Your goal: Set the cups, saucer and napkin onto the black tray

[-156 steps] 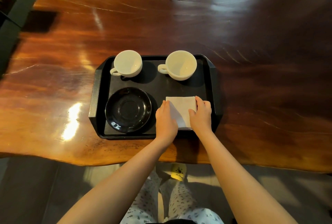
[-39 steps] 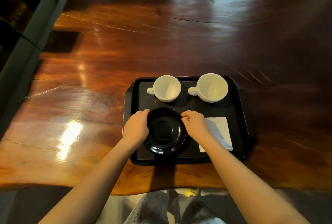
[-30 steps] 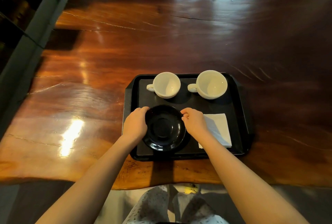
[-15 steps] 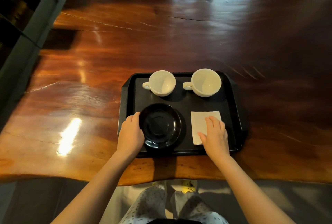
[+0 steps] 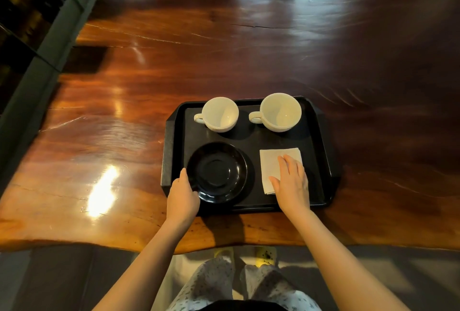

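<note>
The right hand (image 5: 291, 183) lies flat, fingers spread, on the square white paper napkin (image 5: 273, 163). The left hand (image 5: 183, 197) curls against the rim of the glossy round black saucer (image 5: 217, 171). Two smooth white cups (image 5: 220, 116) (image 5: 280, 112) stand behind on the matte black tray (image 5: 321, 151), on a polished wooden table (image 5: 224, 56).

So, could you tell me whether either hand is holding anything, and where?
Left hand touches the saucer at its near-left rim; right hand lies flat on the napkin.
</note>
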Tool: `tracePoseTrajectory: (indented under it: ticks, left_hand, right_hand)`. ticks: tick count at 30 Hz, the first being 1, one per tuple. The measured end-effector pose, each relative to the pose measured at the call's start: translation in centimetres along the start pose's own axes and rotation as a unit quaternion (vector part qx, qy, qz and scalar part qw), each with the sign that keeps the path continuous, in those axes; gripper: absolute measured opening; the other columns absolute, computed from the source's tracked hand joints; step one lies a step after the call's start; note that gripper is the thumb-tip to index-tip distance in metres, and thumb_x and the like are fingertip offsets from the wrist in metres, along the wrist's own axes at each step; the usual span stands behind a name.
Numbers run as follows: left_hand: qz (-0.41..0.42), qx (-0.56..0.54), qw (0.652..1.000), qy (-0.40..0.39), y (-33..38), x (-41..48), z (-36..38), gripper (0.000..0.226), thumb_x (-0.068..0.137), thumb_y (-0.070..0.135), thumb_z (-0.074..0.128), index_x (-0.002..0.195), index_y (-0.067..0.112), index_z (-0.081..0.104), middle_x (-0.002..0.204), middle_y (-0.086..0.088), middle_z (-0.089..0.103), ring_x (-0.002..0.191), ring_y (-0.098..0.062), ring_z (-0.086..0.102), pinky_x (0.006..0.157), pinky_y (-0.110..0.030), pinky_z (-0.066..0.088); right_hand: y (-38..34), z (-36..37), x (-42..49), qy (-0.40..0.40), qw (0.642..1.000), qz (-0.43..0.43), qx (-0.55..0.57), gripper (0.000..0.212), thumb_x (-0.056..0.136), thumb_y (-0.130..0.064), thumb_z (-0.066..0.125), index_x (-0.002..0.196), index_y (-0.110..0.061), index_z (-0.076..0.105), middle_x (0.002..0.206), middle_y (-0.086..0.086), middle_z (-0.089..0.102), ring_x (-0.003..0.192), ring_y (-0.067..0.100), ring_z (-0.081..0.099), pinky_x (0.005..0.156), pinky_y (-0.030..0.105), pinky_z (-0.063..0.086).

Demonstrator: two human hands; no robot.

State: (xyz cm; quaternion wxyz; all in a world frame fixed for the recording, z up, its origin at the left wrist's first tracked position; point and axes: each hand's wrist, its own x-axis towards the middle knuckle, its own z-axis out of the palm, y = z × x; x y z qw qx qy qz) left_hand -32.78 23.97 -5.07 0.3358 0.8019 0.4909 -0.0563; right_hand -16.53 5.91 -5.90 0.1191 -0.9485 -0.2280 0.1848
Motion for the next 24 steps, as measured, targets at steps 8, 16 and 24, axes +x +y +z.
tracePoseTrajectory:
  ticks: [8, 16, 24]
  left_hand:
    - [-0.032, -0.099, 0.995, 0.005, -0.3, 0.2, 0.2, 0.06, 0.083, -0.002, 0.058, 0.136, 0.021, 0.041, 0.118, -0.01, 0.062, 0.093, -0.03, 0.068, 0.078, -0.047, 0.059]
    - [-0.051, -0.115, 0.992, 0.001, -0.1, 0.6, 0.6, 0.059, 0.084, -0.002, 0.056, 0.137, 0.02, 0.041, 0.121, -0.011, 0.06, 0.094, -0.03, 0.067, 0.076, -0.047, 0.06]
    - [-0.046, -0.062, 0.997, -0.016, -0.4, 1.1, -1.2, 0.059, 0.09, 0.006, 0.052, 0.145, 0.015, 0.033, 0.128, -0.014, 0.057, 0.102, -0.033, 0.064, 0.084, -0.049, 0.056]
  right_hand:
    - [0.0, 0.1, 0.3, -0.004, 1.0, 0.001, -0.01, 0.064, 0.094, -0.031, 0.051, 0.148, -0.017, 0.021, 0.153, 0.002, 0.024, 0.143, 0.023, 0.019, 0.116, 0.041, 0.023]
    - [-0.1, 0.2, 0.5, -0.001, 1.0, 0.007, -0.001, 0.064, 0.094, -0.031, 0.052, 0.148, -0.018, 0.02, 0.153, 0.002, 0.024, 0.142, 0.022, 0.02, 0.116, 0.041, 0.025]
    - [-0.4, -1.7, 0.2, -0.01, 0.998, -0.009, 0.067, 0.054, 0.096, -0.024, 0.048, 0.146, -0.017, 0.027, 0.153, 0.002, 0.027, 0.142, 0.02, 0.023, 0.114, 0.038, 0.027]
